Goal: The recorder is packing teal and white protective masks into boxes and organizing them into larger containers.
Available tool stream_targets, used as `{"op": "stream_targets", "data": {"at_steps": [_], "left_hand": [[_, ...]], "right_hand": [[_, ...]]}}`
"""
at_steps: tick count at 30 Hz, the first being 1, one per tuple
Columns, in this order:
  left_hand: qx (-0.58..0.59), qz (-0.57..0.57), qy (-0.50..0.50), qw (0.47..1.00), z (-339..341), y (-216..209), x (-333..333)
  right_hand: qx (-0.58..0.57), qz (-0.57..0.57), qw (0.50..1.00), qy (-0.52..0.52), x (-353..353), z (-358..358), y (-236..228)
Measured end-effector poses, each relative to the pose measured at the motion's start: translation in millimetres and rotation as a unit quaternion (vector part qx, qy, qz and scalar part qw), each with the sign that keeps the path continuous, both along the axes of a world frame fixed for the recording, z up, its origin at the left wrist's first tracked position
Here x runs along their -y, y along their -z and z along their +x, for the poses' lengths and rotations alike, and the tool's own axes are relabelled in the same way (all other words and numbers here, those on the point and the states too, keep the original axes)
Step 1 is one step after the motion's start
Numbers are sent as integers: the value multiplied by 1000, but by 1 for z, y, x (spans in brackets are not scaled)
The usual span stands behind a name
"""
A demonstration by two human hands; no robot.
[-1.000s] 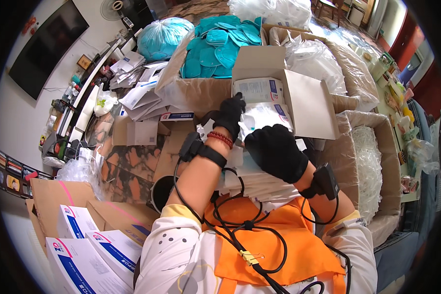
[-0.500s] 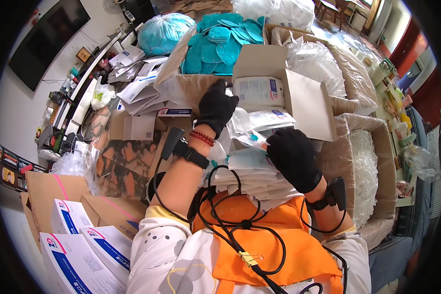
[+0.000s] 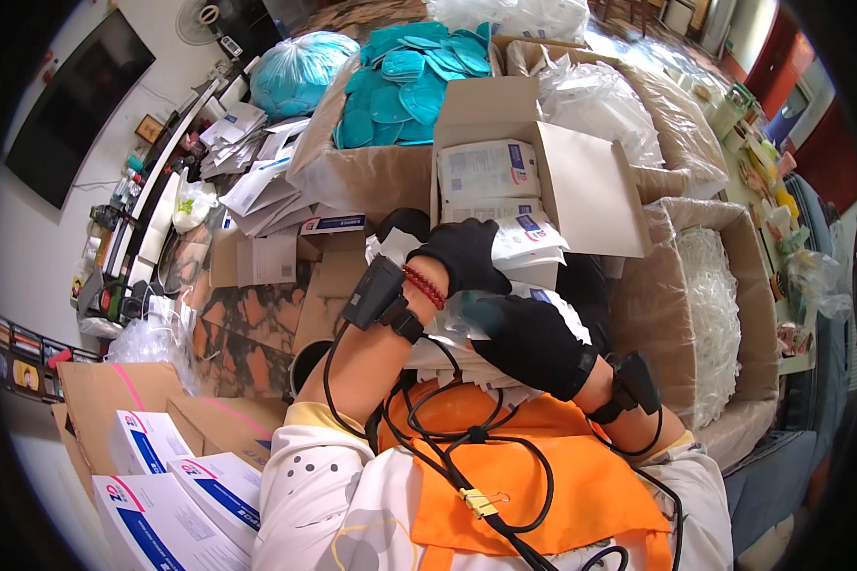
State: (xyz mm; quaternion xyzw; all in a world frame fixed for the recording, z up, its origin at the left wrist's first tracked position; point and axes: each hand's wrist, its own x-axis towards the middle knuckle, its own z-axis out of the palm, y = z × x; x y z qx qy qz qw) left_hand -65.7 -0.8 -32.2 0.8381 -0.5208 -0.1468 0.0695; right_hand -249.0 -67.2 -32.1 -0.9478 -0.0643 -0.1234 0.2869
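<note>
My left hand [image 3: 462, 255], in a black glove, is curled beside white printed packets [image 3: 527, 240] at the open carton's near edge; its fingertips are hidden. My right hand [image 3: 535, 344], also gloved, is closed on a clear packet [image 3: 467, 314] with something teal in it, partly blurred. Both hands are close together over a stack of white packets [image 3: 438, 360] in front of my orange apron [image 3: 552, 466]. The open white carton [image 3: 588, 186] stands just beyond, with upright packets [image 3: 490, 169] inside.
Teal pads [image 3: 390, 90] fill a lined box at the back, beside a box of clear plastic bags [image 3: 595, 109]. A lined carton [image 3: 662, 285] of clear plastic stands right. Printed white boxes [image 3: 167, 519] lie at lower left. Black cables [image 3: 448, 447] hang across my front.
My left hand has come nearer and to the right, from the carton's left side. My right hand has moved left and nearer, so the two are now close together.
</note>
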Motion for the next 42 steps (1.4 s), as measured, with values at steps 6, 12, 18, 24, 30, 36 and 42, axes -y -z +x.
{"op": "stream_targets", "data": {"at_steps": [6, 12, 18, 24, 30, 36, 42], "left_hand": [[-95, -153, -104, 978, 52, 8, -14], [-175, -442, -142, 868, 72, -41, -23], [17, -240, 23, 970, 32, -63, -22], [13, -280, 99, 955, 9, -63, -23], [-204, -307, -34, 929, 25, -48, -42], [-184, -418, -9, 889, 7, -33, -26], [-246, -473, -92, 841, -5, -24, -12]], "right_hand": [[-30, -43, 998, -37, 5, 4, 2], [-88, -80, 991, -59, 5, 16, -4], [88, 89, 991, -49, 21, 18, -43], [159, -157, 971, 82, 79, 61, -55], [109, -101, 983, 107, 105, 64, -45], [14, -52, 998, 42, 86, 72, -61], [137, -127, 980, 75, 70, 76, -49]]}}
